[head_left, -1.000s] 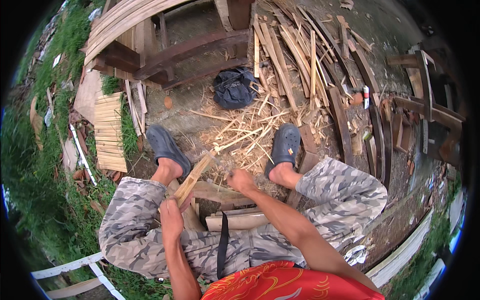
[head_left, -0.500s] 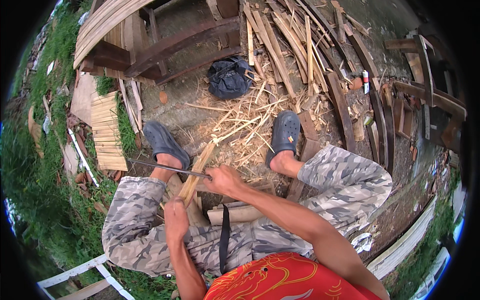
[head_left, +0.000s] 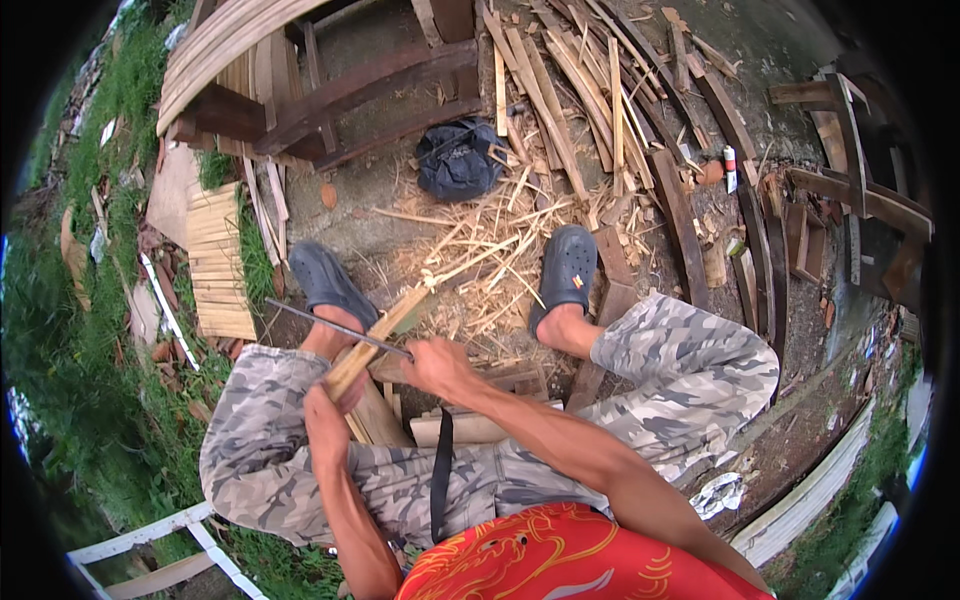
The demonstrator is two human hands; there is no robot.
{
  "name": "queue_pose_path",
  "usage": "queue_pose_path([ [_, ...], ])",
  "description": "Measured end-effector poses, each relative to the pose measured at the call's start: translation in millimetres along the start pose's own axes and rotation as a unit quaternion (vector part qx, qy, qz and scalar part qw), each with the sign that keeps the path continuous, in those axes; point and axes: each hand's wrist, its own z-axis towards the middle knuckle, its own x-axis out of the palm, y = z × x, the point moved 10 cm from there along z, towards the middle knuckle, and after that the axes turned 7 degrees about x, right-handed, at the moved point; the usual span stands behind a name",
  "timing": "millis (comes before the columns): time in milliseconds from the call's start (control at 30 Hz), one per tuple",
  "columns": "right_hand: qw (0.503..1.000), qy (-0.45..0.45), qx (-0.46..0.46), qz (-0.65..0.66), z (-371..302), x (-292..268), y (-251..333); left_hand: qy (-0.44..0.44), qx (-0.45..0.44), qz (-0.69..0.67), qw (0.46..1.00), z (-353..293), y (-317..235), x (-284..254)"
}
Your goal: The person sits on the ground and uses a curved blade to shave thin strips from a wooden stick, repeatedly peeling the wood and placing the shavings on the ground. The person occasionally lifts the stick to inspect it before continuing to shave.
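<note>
My left hand (head_left: 325,412) is closed around the near end of a bamboo strip (head_left: 350,371), pale yellow with a greenish side. The strip slants away to the upper right, with thin split slivers at its far end. In my right hand (head_left: 440,368) is a long, thin, dark knife (head_left: 312,317), seen nearly edge-on; my fingers hide its handle. The blade crosses over the strip just beyond my left hand and points to the left. A thick piece of wood (head_left: 378,418) lies beneath the strip, between my legs.
Shavings and slivers (head_left: 490,265) litter the ground between my dark clogs (head_left: 570,265). A black bag (head_left: 458,160) lies beyond them. Wood strips (head_left: 590,90) are heaped at the far right. A slatted wooden bench (head_left: 370,95) stands far left, with a bamboo slat panel (head_left: 220,265) nearer.
My left hand has shifted left, swinging the near end of the bamboo strip that way. The right hand has moved slightly left and down, and the knife now crosses the strip nearer my left hand.
</note>
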Motion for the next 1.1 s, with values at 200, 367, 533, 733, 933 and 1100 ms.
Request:
queue_pose_path([
  [200, 0.991, -0.014, 0.128, -0.033, 15.3, -4.9, -56.7, 0.024, 0.037, 0.101, 0.994, -1.0, 4.3, 4.1],
  [367, 1.000, -0.010, -0.013, 0.000, 10.3, -2.3, -33.8, -0.001, 0.072, 0.270, 0.960, -3.4, -2.4, -1.7],
  [533, 0.998, 0.056, 0.030, -0.012, 5.9, 0.7, -21.1, -0.021, 0.064, 0.207, 0.976, -8.3, -2.0, -1.9],
  [733, 0.999, 0.030, 0.029, -0.011, 7.4, -4.5, -20.3, -0.011, 0.085, 0.294, 0.952, -6.8, 0.8, -2.6],
  [933, 1.000, 0.008, 0.006, -0.023, 7.4, -6.2, -29.6, 0.028, 0.062, 0.290, 0.955, -12.9, -0.1, 10.3],
  [1100, 0.993, 0.089, 0.078, -0.007, 11.8, 11.4, -47.7, 0.007, 0.042, 0.264, 0.964, -12.4, -6.7, 9.4],
])
